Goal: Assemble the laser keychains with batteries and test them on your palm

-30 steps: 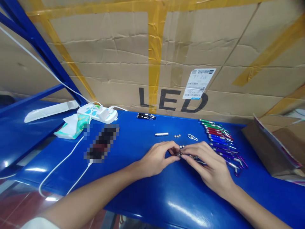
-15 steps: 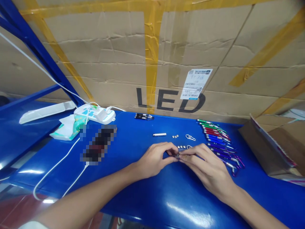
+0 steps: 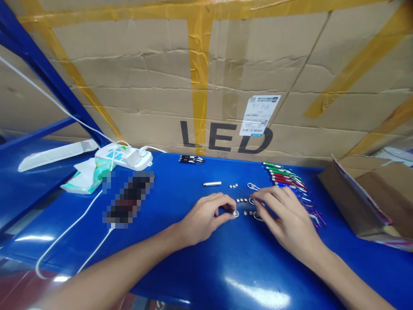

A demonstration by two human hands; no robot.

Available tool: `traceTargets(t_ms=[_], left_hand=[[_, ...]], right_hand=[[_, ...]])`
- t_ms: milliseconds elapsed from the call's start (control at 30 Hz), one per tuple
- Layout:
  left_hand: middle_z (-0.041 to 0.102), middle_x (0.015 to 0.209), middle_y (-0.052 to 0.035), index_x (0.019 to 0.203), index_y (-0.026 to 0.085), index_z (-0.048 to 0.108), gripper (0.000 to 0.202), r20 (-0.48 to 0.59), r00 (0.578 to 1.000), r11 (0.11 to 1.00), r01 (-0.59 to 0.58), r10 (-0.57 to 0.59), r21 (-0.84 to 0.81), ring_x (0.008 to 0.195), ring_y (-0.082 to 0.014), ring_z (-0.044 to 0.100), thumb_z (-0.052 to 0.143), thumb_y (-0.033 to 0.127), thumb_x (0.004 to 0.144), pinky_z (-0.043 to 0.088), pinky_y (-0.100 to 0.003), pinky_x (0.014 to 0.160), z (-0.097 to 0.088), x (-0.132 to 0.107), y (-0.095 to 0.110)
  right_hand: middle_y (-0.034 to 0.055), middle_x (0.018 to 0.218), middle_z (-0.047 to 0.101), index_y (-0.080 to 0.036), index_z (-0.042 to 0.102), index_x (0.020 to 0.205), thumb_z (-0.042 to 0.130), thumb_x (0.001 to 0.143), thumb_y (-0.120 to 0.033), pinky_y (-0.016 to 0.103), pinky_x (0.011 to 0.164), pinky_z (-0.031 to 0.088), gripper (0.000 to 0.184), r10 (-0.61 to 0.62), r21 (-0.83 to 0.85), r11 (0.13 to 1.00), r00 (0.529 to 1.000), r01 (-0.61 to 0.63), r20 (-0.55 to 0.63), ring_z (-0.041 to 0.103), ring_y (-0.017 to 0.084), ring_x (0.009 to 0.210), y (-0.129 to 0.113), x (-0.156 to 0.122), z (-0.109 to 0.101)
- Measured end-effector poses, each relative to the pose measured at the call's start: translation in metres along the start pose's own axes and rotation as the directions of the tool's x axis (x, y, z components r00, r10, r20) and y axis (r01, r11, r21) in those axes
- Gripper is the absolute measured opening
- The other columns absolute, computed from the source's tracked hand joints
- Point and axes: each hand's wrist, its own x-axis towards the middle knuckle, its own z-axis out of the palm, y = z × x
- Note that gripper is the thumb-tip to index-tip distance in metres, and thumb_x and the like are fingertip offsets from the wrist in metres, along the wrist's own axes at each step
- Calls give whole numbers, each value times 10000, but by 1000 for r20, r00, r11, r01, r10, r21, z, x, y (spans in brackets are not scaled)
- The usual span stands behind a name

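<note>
Discs (image 3: 241, 200) between hands (image 3: 203, 217) (image 3: 290, 215) | coloured tubes (image 3: 280, 177) (partly covered) right | tissues (image 3: 84, 170) left

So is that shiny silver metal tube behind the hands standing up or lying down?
Lying down. The silver metal tube shows its long side, stretched sideways along the glossy blue table, left of three round silver discs.

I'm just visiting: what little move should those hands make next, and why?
Probably the right hand should pick up one of the small silver discs and bring it to the metal piece in the left hand. That piece's round, seemingly hollow end is in view, and the discs lie on the blue surface between the two hands.
</note>
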Motion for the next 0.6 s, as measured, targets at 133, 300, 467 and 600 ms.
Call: traceTargets(t_ms=[133,300,467,600], left_hand=[[751,1110,8,1119,234,714,93,-9,1000,999,29,-29,14,892,-119,641,714,233,1027,498,-214,797,-1,0,2],[742,1037,10,1119,227,713,115,-33,997,998,67,-67,11,906,-130,664,734,272,1016,505,-221,785,-1,2,4],[740,1041,-3,1119,221,715,114,-5,996,996,89,-89,22,930,-145,663,720,281,1022,508,-237,802,-1,2,4],[747,1039,2,1125,220,710,124,6,995,995,96,-96,5,937,-141,668,727,279,1017,501,-232,804,-1,2,4]], right_hand=[[91,1058,717,-232,709,1101,540,1131,-303,446,835,459,186,47,-36,999,964,-39,261,585,269,927,16,-3,-1],[94,1097,728,-258,747,1157,537,1134,-418,440,836,447,265,31,0,999,922,-33,387,573,271,957,15,-6,0],[78,1010,718,-241,723,1077,465,1161,-347,412,799,431,291,8,31,999,937,-19,349,557,249,902,7,-9,5],[61,970,697,-239,663,1007,487,1155,-327,390,761,431,247,12,72,997,946,-37,323,564,237,870,3,-7,6]])
